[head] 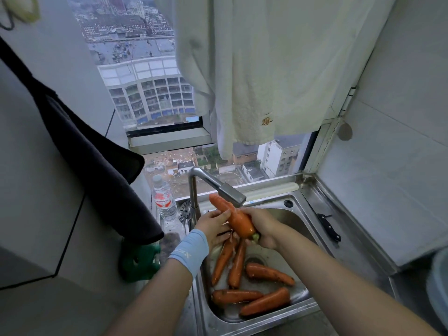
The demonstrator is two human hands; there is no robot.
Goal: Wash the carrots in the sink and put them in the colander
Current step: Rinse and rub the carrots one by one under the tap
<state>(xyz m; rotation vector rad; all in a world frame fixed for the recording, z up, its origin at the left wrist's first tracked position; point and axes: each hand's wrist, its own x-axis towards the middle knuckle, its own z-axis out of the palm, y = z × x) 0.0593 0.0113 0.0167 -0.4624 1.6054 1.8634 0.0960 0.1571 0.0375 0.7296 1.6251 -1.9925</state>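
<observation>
Over the sink [312,202], both hands gripped one carrot [234,217] under the faucet [218,187]: right hand [263,226] at its stem end, left hand [213,226] mid-length, tip pointing toward the sink's far-left corner.

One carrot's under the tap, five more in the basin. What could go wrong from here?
The wet held carrot, gripped by the left hand and right hand, may slip and drop onto the loose carrots below. The knife lies on the ledge beside the right forearm; a careless swing could knock it. No colander is clearly in view, so the transfer path is uncertain.
</observation>
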